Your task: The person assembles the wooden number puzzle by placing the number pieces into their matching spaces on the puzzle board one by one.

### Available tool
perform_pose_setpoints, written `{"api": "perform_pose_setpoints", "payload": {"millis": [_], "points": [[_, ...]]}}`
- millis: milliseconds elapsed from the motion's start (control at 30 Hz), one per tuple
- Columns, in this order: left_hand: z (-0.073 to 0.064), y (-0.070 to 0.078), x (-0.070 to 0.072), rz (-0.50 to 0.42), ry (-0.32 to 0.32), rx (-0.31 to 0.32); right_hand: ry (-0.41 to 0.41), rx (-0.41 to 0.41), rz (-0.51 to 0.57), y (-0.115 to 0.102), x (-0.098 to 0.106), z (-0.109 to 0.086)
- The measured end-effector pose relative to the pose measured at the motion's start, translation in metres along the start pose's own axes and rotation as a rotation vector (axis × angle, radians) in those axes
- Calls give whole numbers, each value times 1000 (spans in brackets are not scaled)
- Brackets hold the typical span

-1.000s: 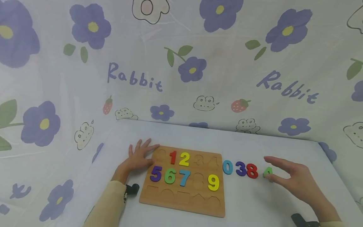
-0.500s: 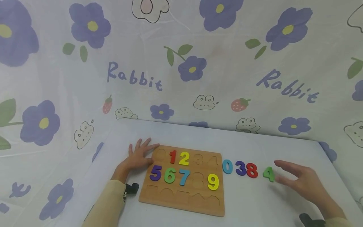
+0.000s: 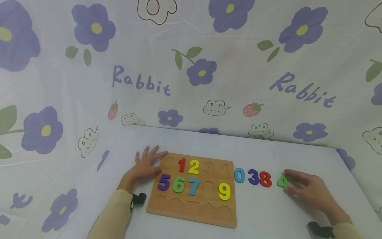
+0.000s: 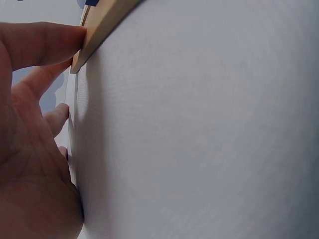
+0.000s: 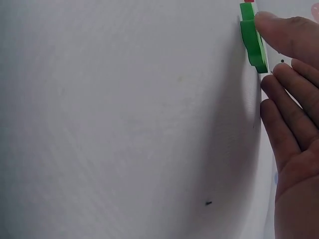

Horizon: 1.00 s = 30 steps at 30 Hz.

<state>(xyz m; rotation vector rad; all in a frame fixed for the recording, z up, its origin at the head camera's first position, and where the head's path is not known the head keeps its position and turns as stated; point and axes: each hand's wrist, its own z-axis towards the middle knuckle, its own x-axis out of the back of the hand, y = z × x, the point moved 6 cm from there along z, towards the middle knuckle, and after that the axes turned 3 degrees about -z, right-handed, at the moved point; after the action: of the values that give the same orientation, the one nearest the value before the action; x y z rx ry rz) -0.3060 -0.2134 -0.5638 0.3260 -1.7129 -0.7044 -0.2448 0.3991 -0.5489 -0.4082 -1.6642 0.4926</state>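
Pinching green 4 [image 5: 252, 42] edgewise in the right grip [image 3: 312, 190], ideally minding red 8 [image 3: 265, 179] leftward; steadying the number board [image 3: 191, 215] with spread left grip [image 3: 145, 166].

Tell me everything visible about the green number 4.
The green 4 is a chunky, plain numeral with a small opening; its material is unclear. It appears to lie flat on the white table, right of the red 8, with a gap between. The right hand pinches its right side with thumb and forefinger.
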Motion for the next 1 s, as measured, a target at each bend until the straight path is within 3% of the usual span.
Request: {"api": "perform_pose_setpoints", "payload": {"millis": [400,667,767,1000], "points": [[-1,1,0,5,7,14,16,-27,-37,0,-5,-3],[1,1,0,3,2,16,93,43,-77,-11,2,-7],[1,1,0,2,0,16,136,98,-85,-26,9,-8],[1,1,0,-8,-3,25,226,248,-86,-84,22,-11]]}}
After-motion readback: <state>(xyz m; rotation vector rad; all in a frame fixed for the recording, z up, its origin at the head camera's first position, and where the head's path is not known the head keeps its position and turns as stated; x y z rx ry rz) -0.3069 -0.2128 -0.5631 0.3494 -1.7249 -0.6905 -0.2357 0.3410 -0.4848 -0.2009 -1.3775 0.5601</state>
